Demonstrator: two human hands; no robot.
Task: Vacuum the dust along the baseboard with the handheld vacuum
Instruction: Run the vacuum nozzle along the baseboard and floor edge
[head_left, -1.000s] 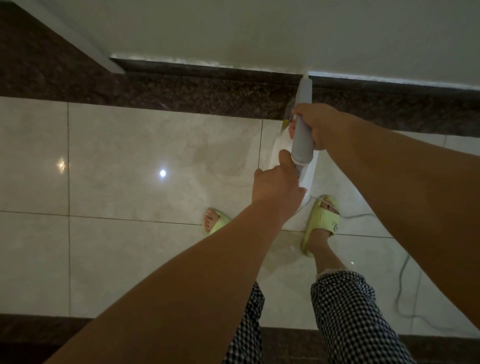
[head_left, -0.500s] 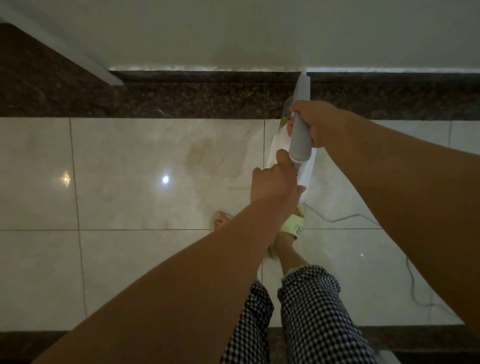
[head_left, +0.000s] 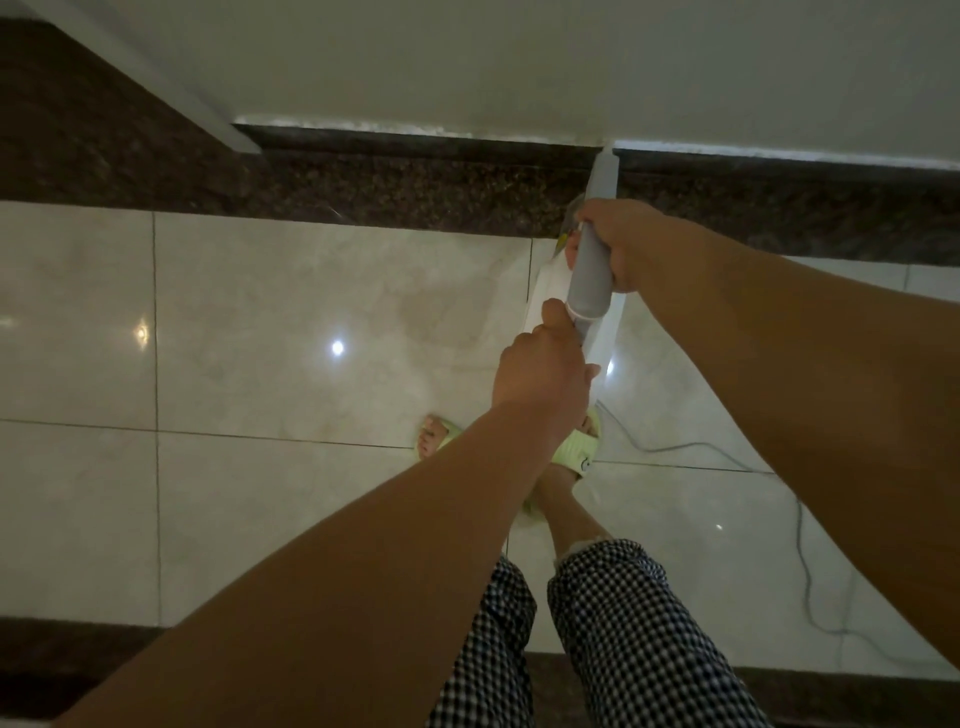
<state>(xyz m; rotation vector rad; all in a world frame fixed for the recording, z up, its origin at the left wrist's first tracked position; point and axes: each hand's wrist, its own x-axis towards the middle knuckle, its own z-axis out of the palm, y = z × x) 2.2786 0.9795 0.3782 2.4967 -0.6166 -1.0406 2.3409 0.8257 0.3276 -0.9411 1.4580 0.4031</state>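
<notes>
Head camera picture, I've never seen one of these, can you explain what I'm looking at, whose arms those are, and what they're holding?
The picture comes from a wide-angle camera worn on a person's head, looking forward and down, so the two arms reaching in from the bottom are the wearer's own. There is no robot here. The right hand grips the grey handle of a white handheld vacuum, and the left hand holds its rear end. The vacuum's narrow nozzle points at the top edge of the dark speckled baseboard, where it meets the pale wall. Pale dust lines that edge. Below is a glossy light tiled floor with lamp reflections. You also see checked trousers, green slippers, and a thin grey cord trailing across the tiles on the right.
</notes>
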